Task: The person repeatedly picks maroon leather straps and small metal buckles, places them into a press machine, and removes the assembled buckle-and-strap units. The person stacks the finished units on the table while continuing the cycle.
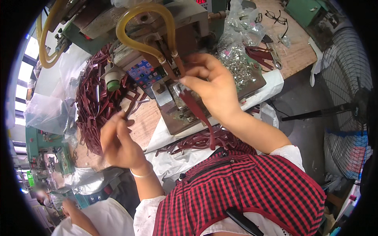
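Right hand (214,84) is right in at the machine (189,26) now, thumb and forefinger bent close together just beside the lower end of the yellow tubing (122,29); too tight in there, can't tell if anything's pinched btwn them. Other fingers curled, slightly blurred. And there's the maroon strap (195,106), directly below that thumb: top end at the shiny metal fixture (179,91), rest slanting down twd the wearer, tip hanging past the edge of the dark base plate (177,124)!

Over to the left hand (122,143), lower down, above the wooden tabletop (143,122). Fingers half curled, thumb drawn in nr them, a dark strip (131,107) running up from the fingertips; blur there, so can't tell if it's gripped or just touched. Big pile of maroon straps (94,106) just beyond that hand, more straps (197,141) in a heap nr the apron (236,185), red-and-black check.

Right of the machine, loads of small shiny pcs (240,72) spread out, clear plastic bag (236,29) behind, glasses (277,17) farther back on the table. Black fan (346,102) far right, co-worker's arm (80,218) bottom left
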